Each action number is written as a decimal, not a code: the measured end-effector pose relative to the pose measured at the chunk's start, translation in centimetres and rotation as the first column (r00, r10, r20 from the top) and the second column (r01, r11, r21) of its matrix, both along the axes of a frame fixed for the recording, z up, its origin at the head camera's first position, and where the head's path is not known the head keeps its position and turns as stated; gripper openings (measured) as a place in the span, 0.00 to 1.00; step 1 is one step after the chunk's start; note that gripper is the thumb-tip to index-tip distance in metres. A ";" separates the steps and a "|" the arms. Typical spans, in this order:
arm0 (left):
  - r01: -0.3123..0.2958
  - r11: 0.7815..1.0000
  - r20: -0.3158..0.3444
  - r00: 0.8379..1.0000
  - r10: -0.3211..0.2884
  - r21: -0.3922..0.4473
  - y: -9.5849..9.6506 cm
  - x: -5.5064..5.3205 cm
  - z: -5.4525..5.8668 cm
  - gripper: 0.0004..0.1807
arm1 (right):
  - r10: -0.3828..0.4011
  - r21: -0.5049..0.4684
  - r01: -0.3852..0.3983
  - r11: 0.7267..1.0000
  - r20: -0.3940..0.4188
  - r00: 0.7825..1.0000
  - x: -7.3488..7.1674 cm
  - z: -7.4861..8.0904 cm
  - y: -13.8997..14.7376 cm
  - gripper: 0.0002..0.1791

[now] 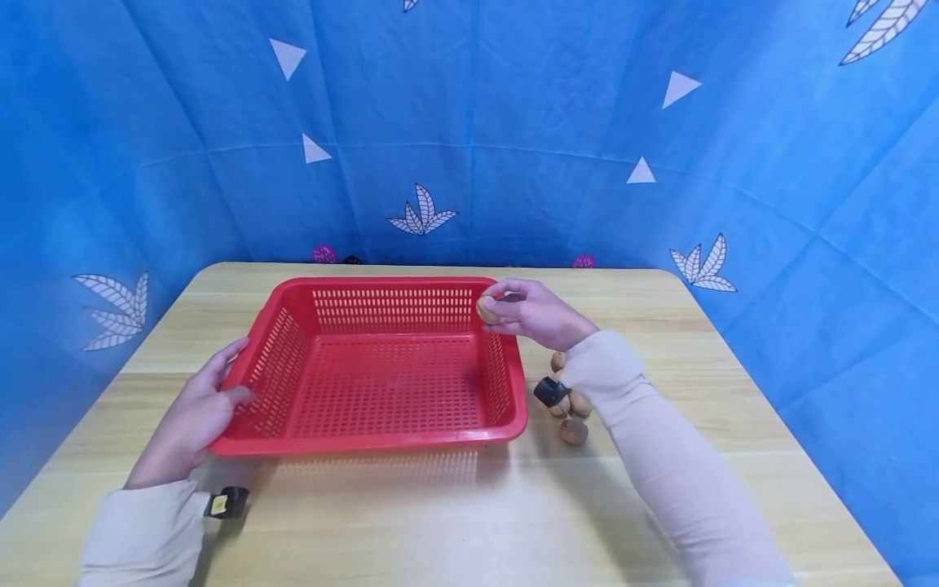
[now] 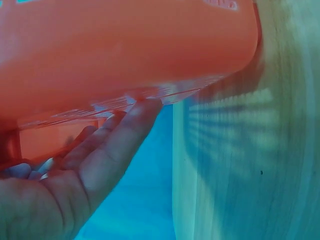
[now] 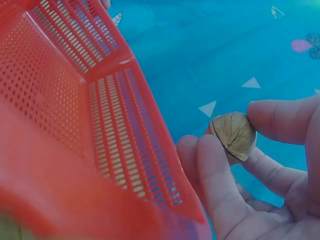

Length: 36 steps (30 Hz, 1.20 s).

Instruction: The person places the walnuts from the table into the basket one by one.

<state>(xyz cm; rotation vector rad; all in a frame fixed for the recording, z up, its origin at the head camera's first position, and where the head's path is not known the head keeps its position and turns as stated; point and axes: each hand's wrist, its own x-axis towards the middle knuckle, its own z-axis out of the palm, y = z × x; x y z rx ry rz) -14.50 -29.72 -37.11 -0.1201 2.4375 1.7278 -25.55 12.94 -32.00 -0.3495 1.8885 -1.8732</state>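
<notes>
A red plastic basket with slotted walls and a perforated bottom stands in the middle of the head view, with nothing in it. At its left side my left hand grips the rim, thumb over the inner side. In the left wrist view the fingers lie along the outside of the basket. My right hand pinches a walnut between thumb and fingertips, close by the basket's far right corner. Below the right wrist, several walnuts lie on the table, partly hidden by the sleeve and wrist camera.
The light wooden table carries the basket's shadow along its near edge. A blue cloth with white leaves and triangles hangs behind and at both sides of the table.
</notes>
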 end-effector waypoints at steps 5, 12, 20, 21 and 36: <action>0.009 1.000 0.009 1.000 -0.009 -0.009 0.0 -0.4 0.0 0.43 | -0.004 0.028 0.004 1.000 -0.003 1.000 -0.3 0.2 -1.5 0.13; 0.022 1.000 0.009 1.000 -0.022 0.011 -0.2 -0.3 -0.1 0.43 | -0.013 0.039 0.012 0.999 0.020 1.000 -0.6 -0.1 -3.5 0.12; 0.005 1.000 0.013 1.000 -0.005 0.018 0.0 -0.2 0.1 0.43 | -0.037 0.073 0.034 0.997 0.040 0.998 -1.1 -0.6 -5.5 0.11; 0.003 1.000 0.011 1.000 -0.003 0.017 0.0 -0.2 0.0 0.43 | -0.039 0.078 0.036 0.996 0.042 0.998 -1.1 -0.7 -5.8 0.11; -0.005 1.000 0.027 1.000 0.005 0.008 -0.1 -0.3 -0.2 0.43 | -0.018 0.267 0.010 0.964 0.028 0.999 -1.8 -1.7 -7.9 0.14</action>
